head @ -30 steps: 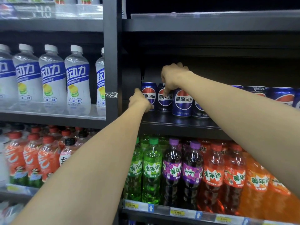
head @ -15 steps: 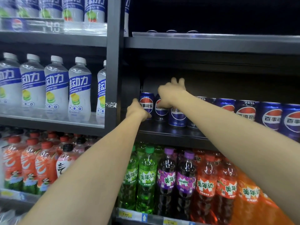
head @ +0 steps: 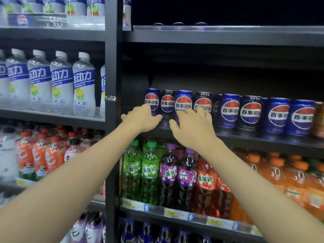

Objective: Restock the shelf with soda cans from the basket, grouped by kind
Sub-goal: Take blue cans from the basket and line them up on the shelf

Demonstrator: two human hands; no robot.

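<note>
Presently, a row of blue soda cans [head: 229,111] stands upright along the front of the dark middle shelf [head: 263,140], labels facing outward, running from beside the black upright post [head: 111,102] toward the right edge of view. The leftmost can [head: 152,98] sits just beside that post. The left hand [head: 142,120] is against the lower part of this can; its fingers lie behind the palm, so whether they grasp the can or merely touch it cannot be told. The right hand [head: 194,127] is released, fingers spread and relaxed, fingertips touching the lower fronts of the third and fourth cans. No basket is in view.

One shelf below stand green bottles [head: 140,172], purple bottles [head: 177,174] and orange bottles [head: 280,174], grouped by colour. Left of the post, white bottles with blue labels [head: 61,83] fill a shelf, with red-capped orange bottles [head: 38,155] beneath.
</note>
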